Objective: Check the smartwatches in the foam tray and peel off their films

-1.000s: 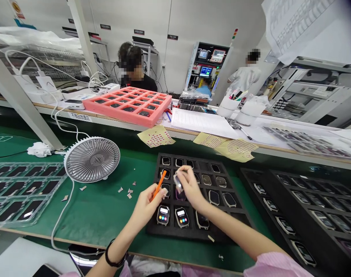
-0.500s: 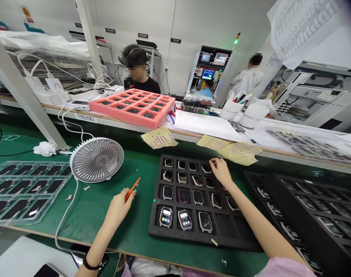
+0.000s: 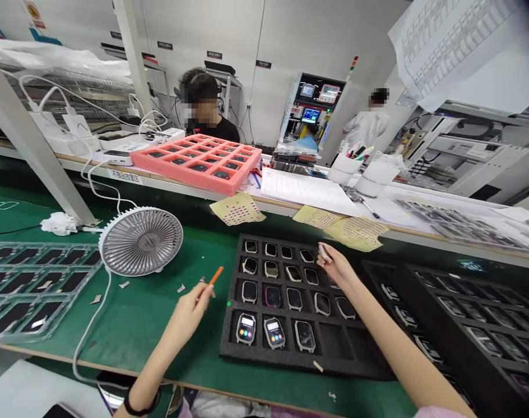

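My left hand [image 3: 194,305] is closed around an orange pen-shaped tool [image 3: 216,275], its tip pointing up and right over the green bench mat. At the far right corner of a black foam tray [image 3: 228,348], my right hand [image 3: 337,266] pinches a watch body [image 3: 324,252] held tilted just above its slot. Rows of square watch bodies sit in the tray's slots. Two in the near row, one being a lit watch [image 3: 246,328], show coloured icons; the rest have dark screens. Bare slots show at the near right of the tray.
A round grey fan [image 3: 145,241] stands left of my left hand. Clear trays with dark screens [image 3: 38,284] lie at the far left. More black foam trays [image 3: 399,360] are on the right. A pink foam tray [image 3: 242,180] rests on the shelf; co-workers are behind it.
My right hand has lifted a watch body from the far row. My left hand has moved slightly right with the orange tool, and the view has shifted a little.
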The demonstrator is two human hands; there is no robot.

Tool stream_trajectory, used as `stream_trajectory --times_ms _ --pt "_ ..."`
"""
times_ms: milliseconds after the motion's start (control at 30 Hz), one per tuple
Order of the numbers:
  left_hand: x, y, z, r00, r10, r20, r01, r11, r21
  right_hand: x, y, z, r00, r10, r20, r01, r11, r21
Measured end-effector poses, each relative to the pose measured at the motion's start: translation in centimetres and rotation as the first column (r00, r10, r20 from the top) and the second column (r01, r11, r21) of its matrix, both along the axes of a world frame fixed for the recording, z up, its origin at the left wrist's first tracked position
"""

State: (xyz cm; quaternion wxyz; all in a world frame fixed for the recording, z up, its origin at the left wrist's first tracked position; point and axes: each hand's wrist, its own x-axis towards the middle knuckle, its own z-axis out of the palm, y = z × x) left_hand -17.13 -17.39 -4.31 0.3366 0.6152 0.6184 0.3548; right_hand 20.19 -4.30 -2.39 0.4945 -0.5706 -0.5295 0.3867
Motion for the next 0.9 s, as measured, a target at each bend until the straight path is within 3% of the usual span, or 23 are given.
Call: stream_trajectory --times_ms 100,167,200,300,533,900 --pt "3.6 -0.4 2.4 0.917 -0.263 0.299 0.285 0.958 -0.033 -4.5 -2.6 1.4 0.975 0.13 -0.181 -0.133 0.991 -0.004" --pt "5.7 -0.5 3.7 0.849 -0.326 0.415 0.375 0.926 -0.04 -7.6 -4.4 2.3 0.795 0.274 -0.542 -0.348 0.937 -0.036" --pt "6.6 -0.5 4.1 0.824 -0.344 0.45 0.4 0.916 -0.032 -9.0 -5.3 2.8 0.704 0.301 -0.643 -0.424 0.905 -0.041" --pt "8.1 -0.5 4.5 0.794 -0.377 0.477 0.435 0.9 -0.012 -12.0 -7.5 3.8 0.595 0.322 -0.737 -0.522 0.851 -0.05" --pt "8.3 -0.4 4.0 0.801 -0.38 0.463 0.431 0.903 -0.004 -13.5 -9.2 4.7 0.589 0.319 -0.742 -0.516 0.856 -0.042" --pt "8.2 -0.6 4.0 0.803 -0.364 0.472 0.425 0.905 -0.025 -13.7 -9.6 3.8 0.565 0.303 -0.767 -0.511 0.858 -0.038"
